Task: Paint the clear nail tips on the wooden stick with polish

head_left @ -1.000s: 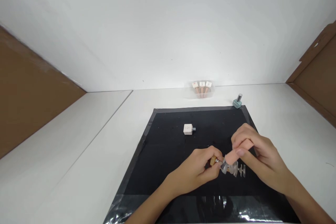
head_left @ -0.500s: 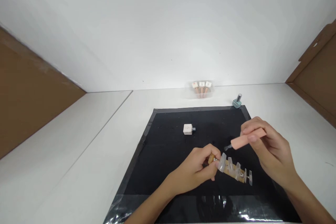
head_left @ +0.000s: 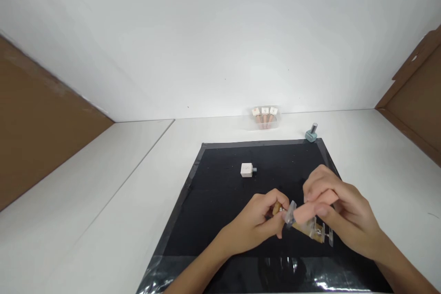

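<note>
My left hand (head_left: pixel 260 223) is closed on one end of a yellowish nail-tip holder (head_left: pixel 319 235), keeping it above the black mat (head_left: pixel 213 193). Several clear false nail tips (head_left: pixel 290 215) stand along the holder. Between the thumb and fingers of my right hand (head_left: pixel 351 213) is the peach-coloured cap of a nail polish brush (head_left: pixel 315 207), slanting down to the left. Its lower end lies over the nail tips close to my left fingertips. The cap hides the bristles, so whether they touch a tip I cannot tell.
A white square bottle (head_left: pixel 246 170) with an uncovered neck lies on its side on the mat. Behind it, a clear plastic box (head_left: pixel 275 125) holds three peach-capped white bottles (head_left: pixel 265 111). A teal bottle-shaped object (head_left: pixel 310 136) stands near the mat's far right corner. Brown cardboard panels (head_left: pixel 41 119) flank the white table.
My right hand has moved left and down with the brush, bringing it from above the holder to the nail tips. My left hand and the holder have barely moved.
</note>
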A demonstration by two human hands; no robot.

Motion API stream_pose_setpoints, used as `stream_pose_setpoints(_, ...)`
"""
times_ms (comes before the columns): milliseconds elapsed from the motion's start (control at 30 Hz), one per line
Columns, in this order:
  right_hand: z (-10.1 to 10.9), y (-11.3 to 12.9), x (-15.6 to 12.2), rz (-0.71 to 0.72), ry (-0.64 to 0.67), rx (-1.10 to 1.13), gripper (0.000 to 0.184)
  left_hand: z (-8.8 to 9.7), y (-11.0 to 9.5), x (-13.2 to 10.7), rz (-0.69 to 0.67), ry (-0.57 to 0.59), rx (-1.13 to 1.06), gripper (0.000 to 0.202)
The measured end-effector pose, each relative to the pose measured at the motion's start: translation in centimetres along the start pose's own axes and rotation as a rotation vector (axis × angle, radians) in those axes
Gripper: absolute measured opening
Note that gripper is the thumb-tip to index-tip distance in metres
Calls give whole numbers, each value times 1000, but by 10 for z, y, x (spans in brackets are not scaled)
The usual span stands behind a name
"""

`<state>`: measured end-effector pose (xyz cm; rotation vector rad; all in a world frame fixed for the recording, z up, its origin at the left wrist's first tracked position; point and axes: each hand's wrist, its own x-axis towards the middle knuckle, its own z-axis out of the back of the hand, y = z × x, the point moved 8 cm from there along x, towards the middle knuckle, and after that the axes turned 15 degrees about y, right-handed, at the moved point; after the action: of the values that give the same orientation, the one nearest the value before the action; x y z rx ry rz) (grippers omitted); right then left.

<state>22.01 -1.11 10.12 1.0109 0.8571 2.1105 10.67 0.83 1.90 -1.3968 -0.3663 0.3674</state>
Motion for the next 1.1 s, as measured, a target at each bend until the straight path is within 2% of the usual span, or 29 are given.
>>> stream_pose_setpoints(100, 13, -6, -2, -97, -135, -91, 16, 1, 0, -1, -11, -16, 4, 20)
stream_pose_setpoints(167, 20, -5, -5, -102, -223, -101, 16, 1, 1, -1, -10, -17, -12, 21)
stream_pose_setpoints(233, 18, -3, -5, -53, -200, -43, 16, 0, 3, -1, -14, -11, -59, 24)
stream_pose_setpoints(367, 3, -1, -2, 12, -47, 48, 14, -1, 3, 0, -41, -2, -124, 28)
stream_pose_setpoints(433, 7, -5, -2, -37, -101, 4, 13, -1, 3, 0, -60, 1, -152, 29)
stream_pose_setpoints(500, 17, -9, -6, -89, -221, -44, 13, -1, 3, 0, -68, 1, -196, 31)
stream_pose_setpoints(567, 22, -8, -8, -82, -279, -34, 15, -2, 4, 0, -74, 5, -260, 33)
stream_pose_setpoints(733, 6, -1, -3, 11, -85, 60, 15, -4, 6, 2, -108, 29, -391, 31)
stream_pose_setpoints(800, 7, -3, -2, -21, -100, 23, 13, -5, 7, 2, -126, 35, -436, 31)
stream_pose_setpoints(900, 19, -7, -6, -87, -237, -65, 12, -5, 9, 1, -134, 30, -493, 30)
stream_pose_setpoints(967, 23, -6, -7, -73, -277, -58, 13, -6, 10, 1, -139, 36, -532, 29)
stream_pose_setpoints(1100, 12, 2, -2, 42, -149, 43, 16, -8, 7, 4, -159, 64, -588, 29)
